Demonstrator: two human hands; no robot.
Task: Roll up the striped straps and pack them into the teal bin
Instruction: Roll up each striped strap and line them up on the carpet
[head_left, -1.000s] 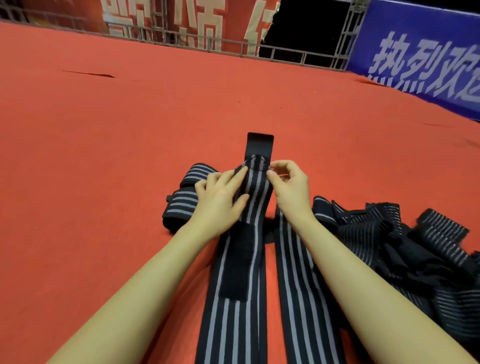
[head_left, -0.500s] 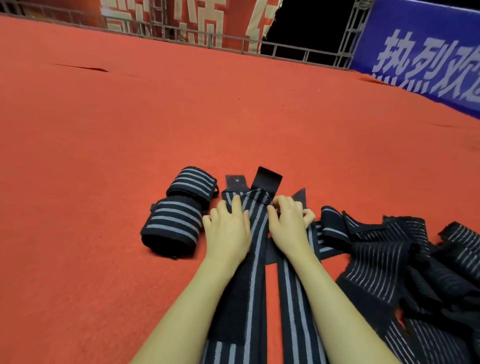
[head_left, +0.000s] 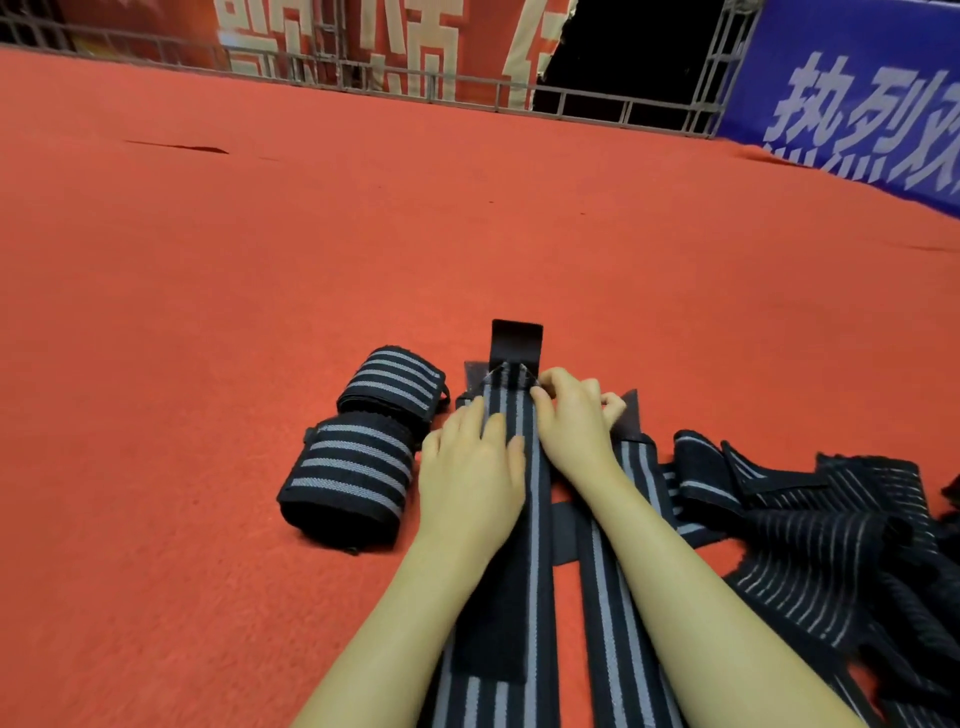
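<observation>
Two hands meet at the far end of one flat striped strap (head_left: 519, 467): the left hand (head_left: 470, 480) lies flat with straight fingers pressing the strap's left edge against the carpet, while the right hand (head_left: 571, 415) has its fingers curled in at the strap's pointed tip, apparently pinching the fabric just below the black tab (head_left: 517, 340) that sticks out beyond it. That strap runs lengthways straight away from the person, between the two forearms, so a roll started at the tip would travel back along its long axis toward the body; both hands sit equally close to the starting end, the right slightly farther forward. A second flat strap (head_left: 605, 597) lies parallel just to its right, under the right forearm. Just beside the left hand stand two finished rolls (head_left: 358, 462), touching each other. On the right is a loose heap of unrolled straps (head_left: 831, 530). All of it rests on red carpet (head_left: 208, 364). No teal bin shows in view.
</observation>
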